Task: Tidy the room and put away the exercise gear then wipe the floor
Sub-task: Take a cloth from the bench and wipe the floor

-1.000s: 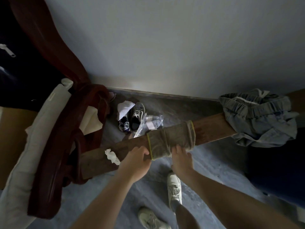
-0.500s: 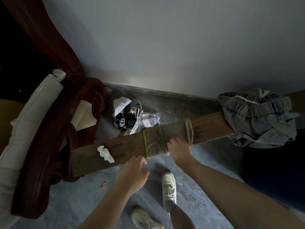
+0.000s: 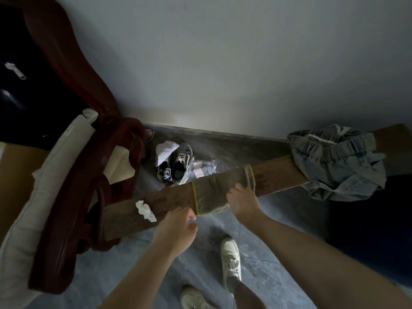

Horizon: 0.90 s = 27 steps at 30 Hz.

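Right hand (image 3: 242, 202) has its grip pressed on the olive cloth (image 3: 219, 186) draped over the bench (image 3: 169, 197); left hand (image 3: 176, 230) hangs released beside it. Outstanding: crumpled tissue (image 3: 145, 209), grey shorts (image 3: 336, 161), shoes (image 3: 180, 162), floor (image 3: 116, 275) apparently unwiped.

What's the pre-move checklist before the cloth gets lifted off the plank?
1. Right hand holds the grey cloth: ok, fingers on its near edge.
2. Left hand on the cloth: not ok, just short of its left edge, holding nothing.
3. Cloth free of other items: ok, crumpled tissue and denim shorts lie apart from it.
4. Plank stable: cannot tell, both ends hidden.
5. Footing: ok, white shoes on bare floor.
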Each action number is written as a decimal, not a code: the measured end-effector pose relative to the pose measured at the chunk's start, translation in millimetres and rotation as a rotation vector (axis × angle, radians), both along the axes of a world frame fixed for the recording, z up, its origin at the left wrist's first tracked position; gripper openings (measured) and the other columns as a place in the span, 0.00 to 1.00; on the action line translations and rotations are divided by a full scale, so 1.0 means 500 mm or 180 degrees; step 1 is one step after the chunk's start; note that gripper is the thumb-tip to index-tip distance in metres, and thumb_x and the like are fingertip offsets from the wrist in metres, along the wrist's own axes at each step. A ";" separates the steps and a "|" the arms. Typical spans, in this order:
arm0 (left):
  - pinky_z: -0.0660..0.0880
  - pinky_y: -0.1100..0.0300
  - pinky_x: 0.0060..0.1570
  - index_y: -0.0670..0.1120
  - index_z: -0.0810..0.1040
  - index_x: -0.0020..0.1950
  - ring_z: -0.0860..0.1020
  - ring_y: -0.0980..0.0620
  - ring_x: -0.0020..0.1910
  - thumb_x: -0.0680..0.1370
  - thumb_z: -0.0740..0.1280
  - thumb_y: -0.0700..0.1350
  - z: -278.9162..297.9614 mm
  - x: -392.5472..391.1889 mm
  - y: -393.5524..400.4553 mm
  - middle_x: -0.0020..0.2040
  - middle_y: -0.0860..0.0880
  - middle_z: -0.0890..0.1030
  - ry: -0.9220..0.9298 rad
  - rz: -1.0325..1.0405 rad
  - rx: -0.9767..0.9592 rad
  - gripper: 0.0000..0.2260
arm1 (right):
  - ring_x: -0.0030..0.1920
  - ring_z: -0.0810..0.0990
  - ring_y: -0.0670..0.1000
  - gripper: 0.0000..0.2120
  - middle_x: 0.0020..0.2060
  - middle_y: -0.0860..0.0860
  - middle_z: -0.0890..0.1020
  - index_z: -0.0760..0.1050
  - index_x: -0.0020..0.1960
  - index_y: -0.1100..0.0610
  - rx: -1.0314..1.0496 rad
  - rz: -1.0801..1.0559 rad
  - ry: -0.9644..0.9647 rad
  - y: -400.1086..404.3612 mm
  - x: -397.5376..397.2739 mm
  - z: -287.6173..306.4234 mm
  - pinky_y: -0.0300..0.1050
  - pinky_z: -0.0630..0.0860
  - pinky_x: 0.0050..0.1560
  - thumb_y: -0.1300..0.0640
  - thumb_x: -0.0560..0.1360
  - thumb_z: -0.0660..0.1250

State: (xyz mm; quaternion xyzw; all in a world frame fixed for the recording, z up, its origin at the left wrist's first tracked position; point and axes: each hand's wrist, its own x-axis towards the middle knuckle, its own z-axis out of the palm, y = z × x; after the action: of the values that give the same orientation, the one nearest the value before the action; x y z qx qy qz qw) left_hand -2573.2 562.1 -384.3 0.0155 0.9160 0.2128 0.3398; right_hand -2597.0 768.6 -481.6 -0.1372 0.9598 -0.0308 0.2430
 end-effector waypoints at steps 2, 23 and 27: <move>0.73 0.57 0.50 0.51 0.77 0.56 0.74 0.55 0.55 0.77 0.60 0.46 0.039 -0.012 0.000 0.56 0.54 0.77 0.0018 0.0004 -0.0044 0.10 | 0.57 0.72 0.52 0.07 0.51 0.49 0.78 0.76 0.52 0.53 -0.0099 -0.0136 -0.0014 0.019 0.007 0.043 0.45 0.70 0.51 0.61 0.75 0.65; 0.77 0.53 0.52 0.53 0.78 0.50 0.79 0.53 0.49 0.71 0.71 0.48 0.418 0.177 0.289 0.49 0.54 0.80 0.0705 -0.2656 0.0634 0.09 | 0.58 0.74 0.55 0.08 0.53 0.54 0.78 0.77 0.52 0.57 0.0120 -0.2403 0.0876 0.141 0.522 0.524 0.49 0.74 0.48 0.60 0.75 0.61; 0.77 0.58 0.50 0.51 0.80 0.52 0.79 0.54 0.47 0.72 0.72 0.47 0.383 0.366 0.291 0.48 0.52 0.81 0.0386 -0.3155 0.0618 0.09 | 0.59 0.75 0.55 0.09 0.54 0.53 0.78 0.77 0.54 0.57 0.0183 -0.3078 0.0965 0.084 0.732 0.533 0.49 0.75 0.50 0.60 0.76 0.61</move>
State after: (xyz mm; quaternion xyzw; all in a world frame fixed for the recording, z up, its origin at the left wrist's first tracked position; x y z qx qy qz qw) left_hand -2390.1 707.5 -192.8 0.4921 0.7926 0.1089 0.3431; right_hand -2230.8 810.7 -215.3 0.3267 0.9385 -0.0931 0.0626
